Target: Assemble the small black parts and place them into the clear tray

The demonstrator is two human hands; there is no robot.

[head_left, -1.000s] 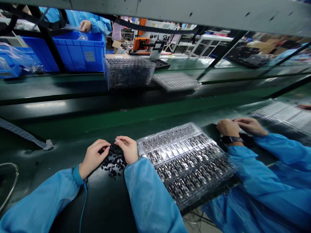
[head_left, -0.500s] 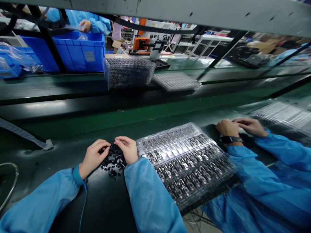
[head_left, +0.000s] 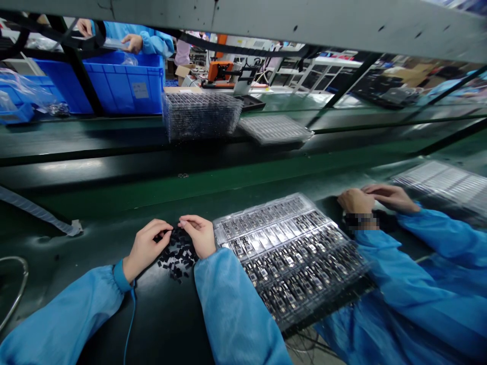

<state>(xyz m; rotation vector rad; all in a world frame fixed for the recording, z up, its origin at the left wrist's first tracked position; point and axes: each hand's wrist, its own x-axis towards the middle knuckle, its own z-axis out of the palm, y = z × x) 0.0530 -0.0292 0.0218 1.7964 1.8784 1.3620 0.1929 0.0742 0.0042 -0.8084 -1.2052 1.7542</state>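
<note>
A small heap of black parts [head_left: 176, 256] lies on the dark bench between my two hands. My left hand [head_left: 146, 247] rests on the heap's left side with its fingers curled and pinched over the parts. My right hand [head_left: 200, 234] sits on the heap's right side, thumb and forefinger pinched together at its top. What each pinch holds is too small to make out. Just right of my right hand lies a clear plastic tray [head_left: 266, 217] with rows of small components in its pockets.
A co-worker's two hands [head_left: 375, 199] in blue sleeves work right of the tray. Beyond the green conveyor [head_left: 228, 172] stand a stack of clear trays [head_left: 201, 114], a flat tray [head_left: 274, 129] and blue bins [head_left: 122, 83]. Another person's hands [head_left: 133, 41] reach over the bins.
My hands stay on the heap, almost unmoved. The view has tilted slightly. The person at the far bins now shows a second hand.
</note>
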